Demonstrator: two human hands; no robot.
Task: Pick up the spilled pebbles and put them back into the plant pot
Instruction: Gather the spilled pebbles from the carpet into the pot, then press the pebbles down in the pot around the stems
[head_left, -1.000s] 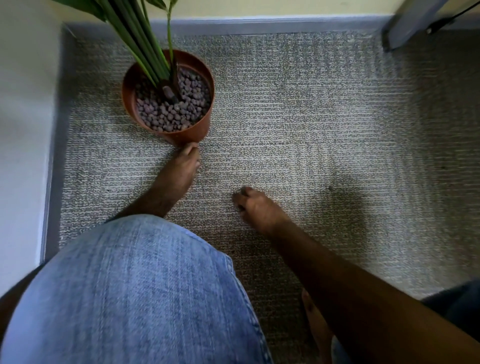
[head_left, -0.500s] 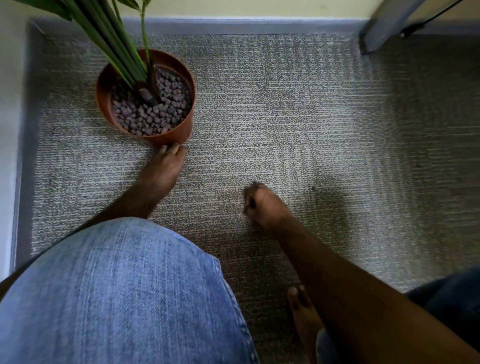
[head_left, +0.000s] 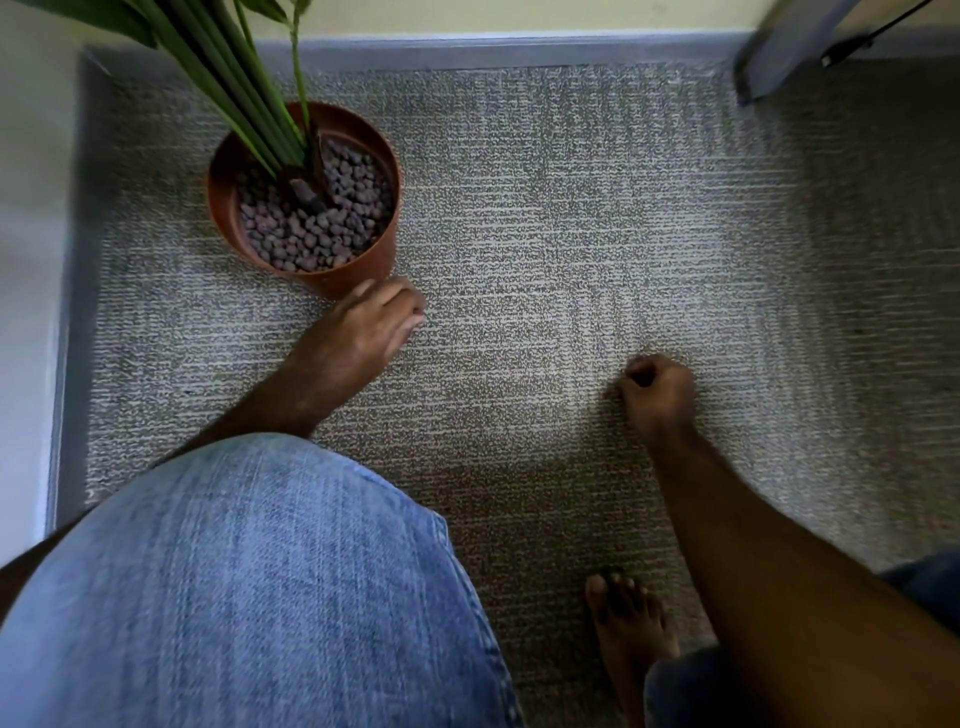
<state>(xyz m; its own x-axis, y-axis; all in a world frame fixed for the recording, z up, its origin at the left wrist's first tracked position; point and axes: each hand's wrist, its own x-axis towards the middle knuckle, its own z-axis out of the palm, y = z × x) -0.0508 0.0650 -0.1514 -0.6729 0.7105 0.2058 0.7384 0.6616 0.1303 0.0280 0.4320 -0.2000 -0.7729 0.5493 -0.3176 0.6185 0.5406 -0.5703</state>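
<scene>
Apparently gathering, the right hand (head_left: 655, 391) curls into a fist on the grey carpet (head_left: 571, 234), contents hidden; the left hand (head_left: 363, 332), loosely open and empty, steadies the round terracotta plant pot (head_left: 358, 270) of brown pebbles (head_left: 311, 234).

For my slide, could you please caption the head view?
Left hand beside terracotta-coloured plant pot; curled right hand on grey carpet.

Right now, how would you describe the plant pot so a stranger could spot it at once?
Look to the far left corner of the grey carpet, where the skirting boards meet. The plant pot stands there, just beyond the left hand. It is round, terracotta-coloured, filled with brownish pebbles and green stems.
</scene>
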